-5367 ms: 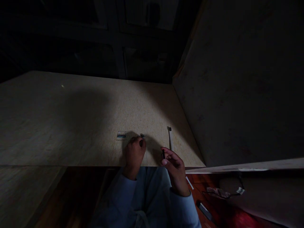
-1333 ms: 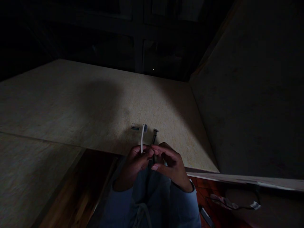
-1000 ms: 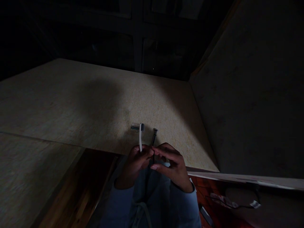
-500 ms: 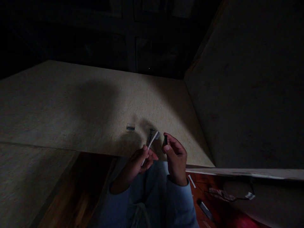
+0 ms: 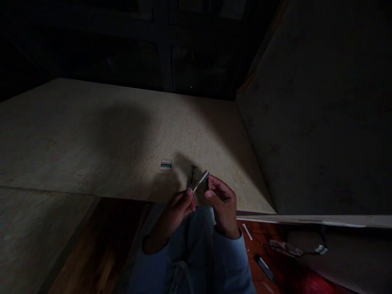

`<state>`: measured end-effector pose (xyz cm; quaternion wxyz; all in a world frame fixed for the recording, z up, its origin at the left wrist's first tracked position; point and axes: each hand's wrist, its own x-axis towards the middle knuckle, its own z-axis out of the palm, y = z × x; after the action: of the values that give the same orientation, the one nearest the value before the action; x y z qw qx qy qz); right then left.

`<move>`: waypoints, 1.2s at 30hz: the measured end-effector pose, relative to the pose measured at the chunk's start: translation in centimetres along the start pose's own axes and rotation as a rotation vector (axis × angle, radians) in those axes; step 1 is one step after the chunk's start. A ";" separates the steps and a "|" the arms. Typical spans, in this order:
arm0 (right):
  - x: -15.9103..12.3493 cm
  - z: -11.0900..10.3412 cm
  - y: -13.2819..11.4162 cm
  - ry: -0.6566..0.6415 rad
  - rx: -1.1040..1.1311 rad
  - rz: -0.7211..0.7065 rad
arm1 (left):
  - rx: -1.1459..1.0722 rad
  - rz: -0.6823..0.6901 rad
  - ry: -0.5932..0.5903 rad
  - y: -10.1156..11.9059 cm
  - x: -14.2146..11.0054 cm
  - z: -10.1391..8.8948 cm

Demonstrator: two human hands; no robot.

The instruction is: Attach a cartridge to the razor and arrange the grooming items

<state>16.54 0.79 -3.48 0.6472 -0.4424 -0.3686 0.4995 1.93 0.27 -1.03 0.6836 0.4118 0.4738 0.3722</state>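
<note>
My left hand [image 5: 179,207] is closed around the handle of a white toothbrush [image 5: 199,184], which slants up to the right. Its bristle end meets a small dark block-like piece [image 5: 206,183] pinched between the thumb and fingers of my right hand [image 5: 224,201]. What kind of piece this is, I cannot make out in the dim light. Just beyond my left fingertips is a dark razor [image 5: 192,176] with a T-shaped head pointing away; its lower end is hidden. To the left, a small clear case [image 5: 167,161] with a dark teal strip inside lies on the tabletop.
The pale tabletop [image 5: 122,151] ends in front of my lap. A dark panel [image 5: 312,122] stands along its right side. Down on the red floor are a white strip [image 5: 247,231], a grey-black object [image 5: 265,268] and a cable with a white tag [image 5: 321,249].
My hands, together a second ago, parted with the dark piece in my right. Since then the toothbrush head has come over to that piece. Earliest, the toothbrush lay on the table at the right.
</note>
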 end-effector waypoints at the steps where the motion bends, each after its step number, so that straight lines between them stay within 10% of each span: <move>1: 0.0 0.1 0.0 0.007 0.009 0.004 | 0.010 0.008 0.015 0.1 0.0 0.1; 10: 0.1 -0.7 0.0 0.114 0.104 0.034 | -0.022 -0.086 -0.288 -0.4 -0.3 -0.3; 19: 0.5 -1.8 -1.8 0.223 0.098 -0.040 | -0.027 -0.015 -0.026 -0.2 0.5 1.4; 28: -1.2 -8.1 -4.0 0.350 -0.052 0.021 | 0.561 0.320 0.195 -3.7 5.4 7.7; 36: 1.9 -15.5 -3.9 0.226 -0.789 -0.031 | 1.127 0.309 0.053 -2.3 8.8 14.1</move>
<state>32.44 -1.00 -4.97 0.4717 -0.7032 -0.4650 0.2583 18.09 4.33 -3.12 0.2848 0.7667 0.5502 0.1681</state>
